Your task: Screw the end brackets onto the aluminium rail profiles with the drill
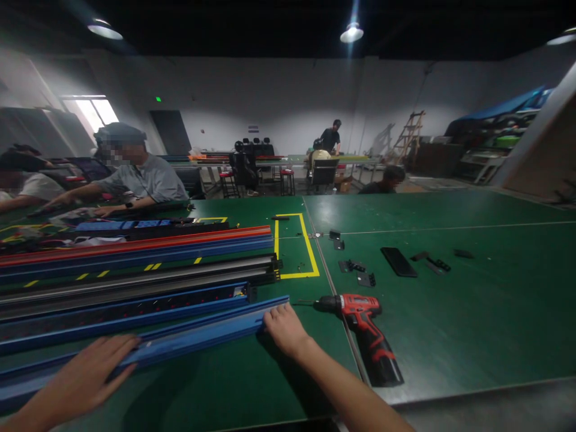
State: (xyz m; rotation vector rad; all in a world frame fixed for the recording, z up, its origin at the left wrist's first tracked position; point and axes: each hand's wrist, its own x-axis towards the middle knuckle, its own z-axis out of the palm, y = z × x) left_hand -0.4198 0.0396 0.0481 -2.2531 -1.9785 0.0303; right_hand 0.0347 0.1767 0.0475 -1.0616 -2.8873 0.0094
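Note:
A long blue metal rail (202, 335) lies at a slant across the near left of the green table, its right end slightly farther off. My left hand (90, 372) grips it, fingers over the top and thumb along the near side. Around its right end my right hand (284, 327) is closed, with fingers curled over the edge. Just right of that hand a red and black cordless drill (360, 306) lies on its side, its bit pointing toward the rail end.
Behind the rail lie a blue channel with dark inside (180, 303), black rails (216, 273) and red rails (216, 238). Small black brackets (355, 266) and a black phone-like slab (398, 262) lie to the right. A co-worker (148, 174) sits at the far left.

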